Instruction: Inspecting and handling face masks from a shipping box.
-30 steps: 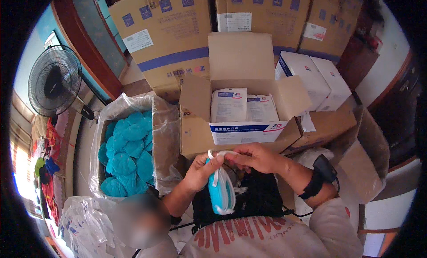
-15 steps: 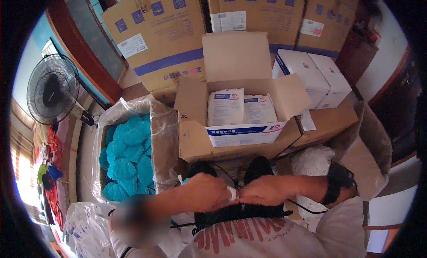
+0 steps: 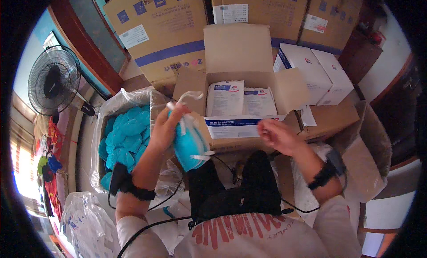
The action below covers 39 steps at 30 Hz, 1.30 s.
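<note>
the person's left hand point(image 3: 165, 126) pinches a turquoise mask point(image 3: 190, 144) by its upper edge, thumb against fingers; the mask hangs tilted, its lower edge above the dark trousers point(image 3: 205, 182), and a white strap point(image 3: 195, 94) loops out beyond the fingertips. the right hand point(image 3: 281, 135), fingers loosely curled, is raised before the right end of an open white box point(image 3: 233, 128); from where i stand i cannot tell whether its fingertips press together or brush the cardboard. between mask and right hand lies an open gap, bounded ahead by the box's front wall and below by the knees. the box's lid stands up at the rear edge, its side flaps spread outward, and two white packets point(image 3: 225, 100) sit within. to the left, near the left forearm, a plastic-lined carton point(image 3: 161, 101) bears a heap of like masks point(image 3: 128, 135); its right wall narrows the room beside the left hand. on the right, two white boxes point(image 3: 304, 75) stand side by side behind the right hand. tall brown cartons point(image 3: 164, 35) close off the far edge.
</note>
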### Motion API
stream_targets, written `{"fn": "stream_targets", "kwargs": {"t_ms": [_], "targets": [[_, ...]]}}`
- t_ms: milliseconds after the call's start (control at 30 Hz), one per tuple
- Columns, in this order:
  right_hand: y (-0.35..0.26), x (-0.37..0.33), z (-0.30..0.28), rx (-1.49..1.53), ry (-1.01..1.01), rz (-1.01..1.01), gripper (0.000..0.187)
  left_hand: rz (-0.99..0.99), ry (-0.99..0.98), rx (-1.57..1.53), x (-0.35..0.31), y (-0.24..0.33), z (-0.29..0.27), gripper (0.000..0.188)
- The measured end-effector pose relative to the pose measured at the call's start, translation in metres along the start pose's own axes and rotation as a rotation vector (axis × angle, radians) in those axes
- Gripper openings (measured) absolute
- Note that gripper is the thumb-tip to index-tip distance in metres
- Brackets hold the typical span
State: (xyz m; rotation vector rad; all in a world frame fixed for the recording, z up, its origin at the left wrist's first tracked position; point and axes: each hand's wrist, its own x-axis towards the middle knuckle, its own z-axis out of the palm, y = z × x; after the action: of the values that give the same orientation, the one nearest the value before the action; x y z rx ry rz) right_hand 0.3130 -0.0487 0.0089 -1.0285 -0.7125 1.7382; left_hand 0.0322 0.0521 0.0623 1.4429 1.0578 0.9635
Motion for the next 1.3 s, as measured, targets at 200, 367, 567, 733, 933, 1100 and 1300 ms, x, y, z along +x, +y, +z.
{"fn": "stream_targets", "kwargs": {"t_ms": [200, 367, 567, 733, 933, 1100, 1300], "targets": [[0.058, 0.069, 0.049, 0.006, -0.33, -0.009, 0.036, -0.004, -0.157, -0.047, 0.006, 0.035, 0.036, 0.038], [0.072, 0.041, 0.074, -0.069, -0.523, 0.191, 0.049, 0.139, -0.171, 0.145, 0.029, 0.019, 0.018, 0.054], [0.078, 0.022, 0.065, -0.189, -0.688, 0.21, 0.042, 0.012, 0.091, 0.277, 0.047, -0.003, 0.003, 0.057], [0.084, 0.016, 0.048, -0.469, -0.626, 0.123, 0.032, 0.178, 0.202, 0.644, 0.057, -0.009, -0.018, 0.05], [0.065, 0.006, 0.025, -0.069, -0.521, 0.222, 0.028, 0.203, -0.011, 1.221, 0.03, 0.005, -0.017, 0.045], [0.033, 0.006, 0.04, -0.744, -0.505, 0.064, 0.029, 0.256, -0.974, 0.995, -0.036, -0.001, 0.034, 0.059], [0.01, -0.01, 0.061, -0.888, -0.571, -0.086, 0.028, 0.009, -0.916, 0.114, -0.066, -0.017, 0.041, 0.033]]}}
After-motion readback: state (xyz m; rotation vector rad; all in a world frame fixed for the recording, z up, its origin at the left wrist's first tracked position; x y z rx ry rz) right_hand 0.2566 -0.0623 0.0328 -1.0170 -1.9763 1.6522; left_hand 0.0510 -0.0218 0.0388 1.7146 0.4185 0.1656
